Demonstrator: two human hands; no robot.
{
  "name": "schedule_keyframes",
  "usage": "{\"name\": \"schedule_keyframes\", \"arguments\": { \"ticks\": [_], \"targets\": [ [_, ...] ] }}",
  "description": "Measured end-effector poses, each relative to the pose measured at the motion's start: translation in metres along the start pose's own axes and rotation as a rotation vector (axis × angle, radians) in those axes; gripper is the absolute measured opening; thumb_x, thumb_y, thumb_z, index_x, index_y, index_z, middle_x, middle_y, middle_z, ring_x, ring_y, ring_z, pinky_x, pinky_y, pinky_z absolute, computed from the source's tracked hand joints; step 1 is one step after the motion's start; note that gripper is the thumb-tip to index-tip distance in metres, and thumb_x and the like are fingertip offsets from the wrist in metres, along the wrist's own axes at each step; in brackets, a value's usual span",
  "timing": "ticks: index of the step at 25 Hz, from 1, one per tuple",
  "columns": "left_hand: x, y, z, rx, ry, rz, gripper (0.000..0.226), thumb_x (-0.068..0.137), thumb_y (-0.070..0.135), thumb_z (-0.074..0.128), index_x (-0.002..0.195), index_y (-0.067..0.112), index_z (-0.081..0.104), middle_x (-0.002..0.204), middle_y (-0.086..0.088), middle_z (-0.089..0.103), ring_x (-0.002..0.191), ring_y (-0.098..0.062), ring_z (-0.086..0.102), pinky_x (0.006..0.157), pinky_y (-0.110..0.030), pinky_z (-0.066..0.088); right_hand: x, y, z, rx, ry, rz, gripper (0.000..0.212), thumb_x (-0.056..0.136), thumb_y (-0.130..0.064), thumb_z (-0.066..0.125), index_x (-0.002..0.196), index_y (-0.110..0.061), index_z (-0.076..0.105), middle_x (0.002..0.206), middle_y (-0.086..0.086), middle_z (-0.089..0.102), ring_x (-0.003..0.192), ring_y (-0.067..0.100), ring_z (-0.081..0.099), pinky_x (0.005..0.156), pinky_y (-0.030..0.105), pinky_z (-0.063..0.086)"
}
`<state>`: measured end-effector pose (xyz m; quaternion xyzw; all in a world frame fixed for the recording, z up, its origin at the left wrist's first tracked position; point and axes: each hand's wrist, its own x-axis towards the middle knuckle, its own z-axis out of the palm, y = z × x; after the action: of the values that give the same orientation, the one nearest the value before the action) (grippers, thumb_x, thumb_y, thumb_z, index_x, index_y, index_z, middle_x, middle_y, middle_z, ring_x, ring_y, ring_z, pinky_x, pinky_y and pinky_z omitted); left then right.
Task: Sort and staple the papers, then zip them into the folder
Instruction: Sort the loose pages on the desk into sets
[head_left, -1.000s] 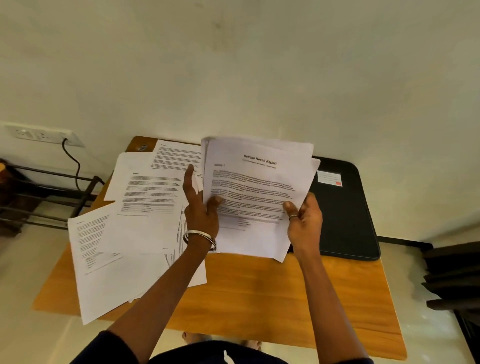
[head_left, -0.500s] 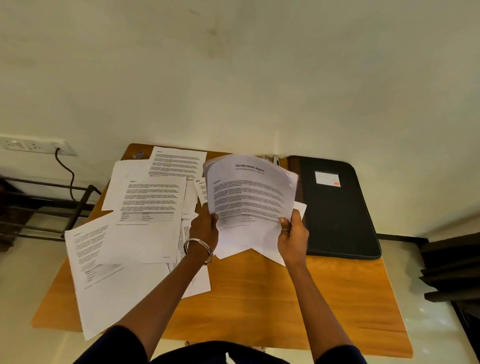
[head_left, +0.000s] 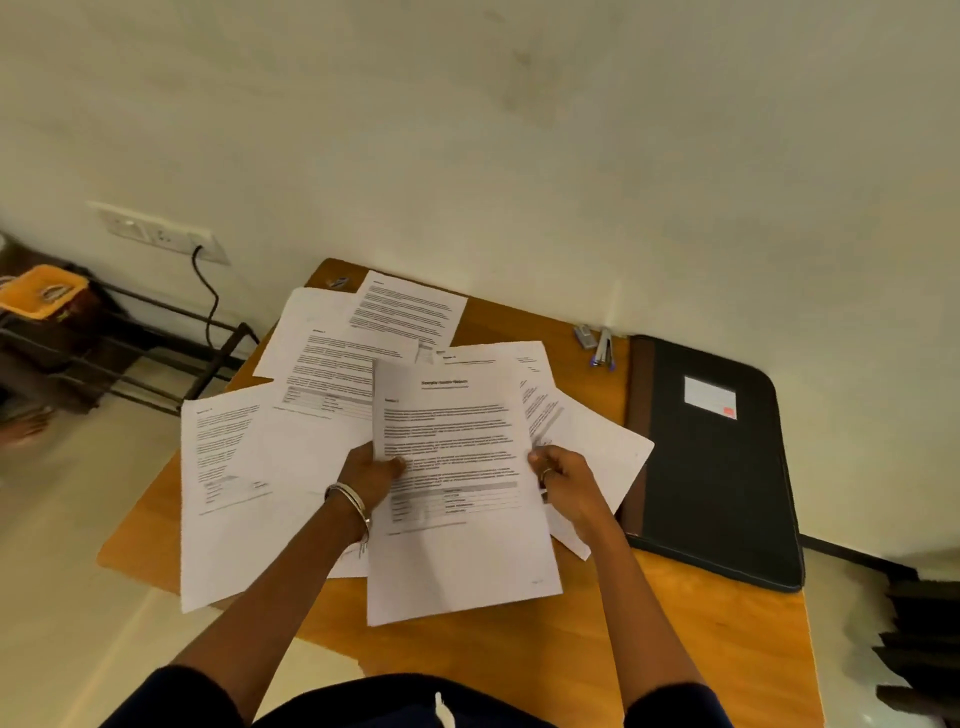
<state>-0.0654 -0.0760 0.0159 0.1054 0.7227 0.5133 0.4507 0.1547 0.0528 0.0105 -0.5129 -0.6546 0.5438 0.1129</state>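
Note:
A printed title page (head_left: 457, 452) lies nearly flat over the wooden table (head_left: 675, 639), on top of other sheets. My left hand (head_left: 371, 475) pinches its left edge, thumb on top. My right hand (head_left: 563, 480) grips the right edge together with the sheets (head_left: 597, 447) fanned out beneath. Several more printed papers (head_left: 291, 431) lie spread over the table's left half. The black zip folder (head_left: 722, 467) lies closed at the right, with a white label. A stapler (head_left: 602, 348) rests near the wall, left of the folder.
The wall runs right behind the table. A socket strip with a black cable (head_left: 208, 301) and a dark metal rack (head_left: 135, 358) stand at the left. Dark furniture (head_left: 919, 639) is at the right edge. One sheet overhangs the table's front left edge.
The bundle held upright in both hands has come down and now lies low over the table, spread toward me. Both hands dropped with it.

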Motion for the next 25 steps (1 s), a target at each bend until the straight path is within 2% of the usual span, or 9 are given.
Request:
{"name": "schedule_keyframes", "arguments": {
  "ticks": [3,6,8,10,11,14,18,21,25],
  "targets": [
    [0.000,-0.003,-0.025,0.040,0.159,0.031,0.033,0.090,-0.003,0.052,0.121,0.003,0.057,0.116,-0.013,0.060,0.105,-0.031,0.056,0.092,-0.040,0.046,0.023,0.021,-0.007,-0.594,0.016,-0.114,0.047,0.097,-0.028,0.051,0.142,-0.020,0.040,0.149,0.004,0.039,0.130,0.031,0.046,0.102,0.039,0.041],
    [-0.003,-0.008,-0.045,0.018,0.323,0.023,0.035,0.089,-0.005,0.049,0.124,0.000,0.054,0.122,-0.017,0.058,0.110,-0.034,0.053,0.095,-0.038,0.042,0.030,0.050,0.000,-1.062,-0.188,-0.148,0.066,0.097,-0.049,0.039,0.152,-0.031,0.008,0.161,0.004,0.000,0.147,0.034,0.002,0.116,0.055,0.009],
    [0.000,-0.011,-0.055,0.004,0.421,0.018,0.037,0.089,-0.005,0.048,0.126,-0.001,0.052,0.127,-0.018,0.055,0.118,-0.037,0.050,0.099,-0.037,0.039,0.018,0.066,0.017,-1.084,-0.144,-0.087,0.069,0.095,-0.054,0.039,0.152,-0.034,0.005,0.161,0.005,-0.003,0.147,0.034,0.001,0.113,0.059,0.010],
    [0.003,-0.013,-0.060,0.024,0.456,0.014,0.038,0.090,-0.004,0.048,0.128,-0.001,0.051,0.129,-0.018,0.054,0.121,-0.037,0.048,0.101,-0.038,0.037,-0.001,0.073,0.038,-1.043,0.016,-0.066,0.071,0.087,-0.055,0.055,0.148,-0.028,0.030,0.155,0.014,0.027,0.137,0.042,0.033,0.099,0.065,0.034],
    [0.004,-0.014,-0.061,0.035,0.456,0.012,0.038,0.091,-0.004,0.047,0.128,-0.001,0.050,0.129,-0.018,0.054,0.121,-0.037,0.048,0.101,-0.039,0.037,-0.007,0.072,0.049,-1.035,0.017,-0.041,0.070,0.080,-0.055,0.064,0.141,-0.025,0.046,0.145,0.018,0.044,0.125,0.044,0.048,0.088,0.065,0.043],
    [0.007,-0.015,-0.054,0.066,0.423,0.008,0.037,0.091,-0.003,0.047,0.128,0.000,0.051,0.128,-0.018,0.055,0.120,-0.037,0.049,0.100,-0.038,0.038,-0.007,0.058,0.064,-0.984,0.070,-0.008,0.061,0.072,-0.058,0.069,0.120,-0.022,0.064,0.123,0.020,0.061,0.107,0.041,0.061,0.079,0.063,0.049],
    [0.010,-0.018,-0.044,0.149,0.347,-0.005,0.035,0.092,-0.001,0.046,0.127,0.002,0.052,0.126,-0.018,0.056,0.117,-0.038,0.050,0.100,-0.042,0.040,0.006,0.062,0.057,-0.979,0.101,-0.101,0.069,0.093,-0.065,0.016,0.138,-0.024,0.049,0.142,0.017,0.047,0.125,0.041,0.050,0.086,0.063,0.045],
    [0.014,-0.021,-0.041,0.181,0.326,-0.015,0.035,0.092,0.001,0.046,0.126,0.005,0.053,0.125,-0.017,0.057,0.115,-0.039,0.051,0.100,-0.045,0.042,0.007,0.078,0.054,-0.991,0.073,-0.155,0.068,0.091,-0.065,0.017,0.146,-0.029,0.032,0.152,0.012,0.034,0.134,0.038,0.040,0.093,0.062,0.042],
    [0.017,-0.021,-0.038,0.196,0.321,-0.053,0.033,0.093,0.001,0.046,0.125,0.005,0.053,0.126,-0.017,0.056,0.114,-0.039,0.051,0.097,-0.047,0.043,0.010,0.082,0.052,-0.951,0.045,-0.169,0.068,0.091,-0.067,0.019,0.149,-0.032,0.024,0.157,0.008,0.023,0.141,0.035,0.029,0.101,0.061,0.032]
  ]
}}
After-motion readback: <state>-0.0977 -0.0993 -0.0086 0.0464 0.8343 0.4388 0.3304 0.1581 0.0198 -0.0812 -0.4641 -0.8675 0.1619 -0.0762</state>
